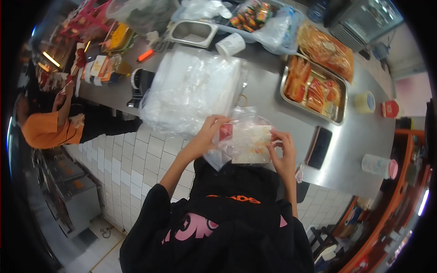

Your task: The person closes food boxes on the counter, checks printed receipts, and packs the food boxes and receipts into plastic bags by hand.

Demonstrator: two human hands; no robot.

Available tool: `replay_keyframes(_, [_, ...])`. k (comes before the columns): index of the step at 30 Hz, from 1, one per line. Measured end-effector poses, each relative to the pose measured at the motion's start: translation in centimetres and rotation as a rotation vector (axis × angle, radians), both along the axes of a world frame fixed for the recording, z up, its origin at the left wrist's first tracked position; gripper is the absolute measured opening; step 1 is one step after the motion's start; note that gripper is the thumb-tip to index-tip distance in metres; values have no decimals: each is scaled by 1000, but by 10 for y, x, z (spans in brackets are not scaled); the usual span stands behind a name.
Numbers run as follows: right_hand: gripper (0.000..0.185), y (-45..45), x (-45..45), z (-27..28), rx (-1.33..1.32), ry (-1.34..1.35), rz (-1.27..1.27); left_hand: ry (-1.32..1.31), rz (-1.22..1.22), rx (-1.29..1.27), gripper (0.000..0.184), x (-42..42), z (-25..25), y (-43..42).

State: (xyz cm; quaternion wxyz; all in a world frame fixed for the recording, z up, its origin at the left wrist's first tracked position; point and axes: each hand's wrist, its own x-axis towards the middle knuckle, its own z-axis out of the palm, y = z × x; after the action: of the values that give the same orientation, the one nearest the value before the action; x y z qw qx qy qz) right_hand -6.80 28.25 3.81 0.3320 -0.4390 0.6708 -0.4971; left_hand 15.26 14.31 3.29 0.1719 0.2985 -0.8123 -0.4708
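Near the front edge of the metal table, a clear plastic bag (218, 157) with something red inside lies under a pale, stained square sheet (251, 144). My left hand (207, 136) has its fingers bent onto the bag's left side, beside the red content. The fingers of my right hand (284, 150) pinch the right edge of the sheet and plastic. Just beyond my left hand is a large stack of clear plastic bags (193, 86). A dark phone (319, 147) lies to the right of my right hand.
A metal tray (339, 119) holds packed orange-red food, with a large bag of similar food (327, 51) behind it. A white cup (231, 44) and steel pan (193, 33) stand at the back. A person in orange (43, 129) is at the left. A bottle (375, 165) lies right.
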Motion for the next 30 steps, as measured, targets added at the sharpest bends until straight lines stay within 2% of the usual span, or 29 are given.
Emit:
replay_keyframes(2, [36, -10, 8, 28, 41, 352, 146, -51, 67, -42, 46, 17, 9, -23])
replay_keyframes(3, [36, -13, 12, 27, 29, 355, 157, -95, 112, -70, 41, 26, 12, -34])
replay_keyframes(5, [51, -19, 19, 23, -58, 534, 253, -112, 344, -206, 29, 46, 15, -58])
replay_keyframes(6, [51, -24, 18, 29, -66, 538, 249, -41, 458, -213, 23, 58, 10, -74])
replay_keyframes(7, [53, -27, 16, 39, -37, 557, 384, 32, 570, -216, 18, 66, 6, -89])
replay_keyframes(8, [55, -31, 12, 45, -5, 575, 520, 41, 568, -220, 18, 67, 6, -101])
replay_keyframes(9, [55, -38, 4, 47, -6, 583, 518, 41, 630, -235, 16, 67, 7, -111])
replay_keyframes(10, [53, -51, -8, 49, 18, 385, 490, 36, 692, -245, 15, 66, 7, -118])
replay_keyframes(11, [51, -67, -17, 52, 43, 188, 459, 40, 692, -241, 15, 59, 6, -124])
replay_keyframes(13, [45, -118, -28, 46, -36, 189, 286, 76, 544, -39, 16, 34, 5, -127])
replay_keyframes(15, [39, -188, -32, 5, -152, -37, 134, 78, 482, 27, 17, 3, 9, -113])
replay_keyframes(17, [42, -257, -44, -52, -147, 248, 6, 150, 383, 74, 17, -18, 2, -100])
replay_keyframes(18, [42, -275, -46, -56, -153, 255, 15, 150, 350, 110, 17, -26, 7, -88])
replay_keyframes(20, [38, -304, -39, -55, 238, -131, 80, 154, 336, 164, 18, -19, 21, -66])
replay_keyframes(21, [38, -311, -38, -59, 237, -114, 120, 170, 377, 159, 18, -10, 21, -59])
replay_keyframes(23, [33, -321, -32, -65, 19, 88, 306, 251, 419, 319, 18, 15, 12, -51])
replay_keyframes(24, [30, -316, -15, -46, -79, 157, 281, 229, 413, 398, 23, 31, 7, -49])
replay_keyframes(25, [33, -299, 11, 1, -104, 34, 415, 234, 450, 393, 23, 40, 14, -46])
replay_keyframes(26, [36, -276, 37, 43, -121, -97, 536, 247, 379, 417, 27, 49, 28, -42])
replay_keyframes(27, [40, -258, 56, 51, -84, -55, 585, 256, 298, 445, 32, 58, 36, -39])
replay_keyframes(28, [45, -239, 75, 61, -47, -9, 628, 459, 113, 501, 46, 67, 35, -40])
replay_keyframes(29, [51, -209, 95, 104, 63, 104, 680, 459, 117, 503, 46, 76, 32, -36])
replay_keyframes(30, [51, -193, 107, 107, 51, 84, 764, 777, 143, 666, 51, 85, 28, -30])
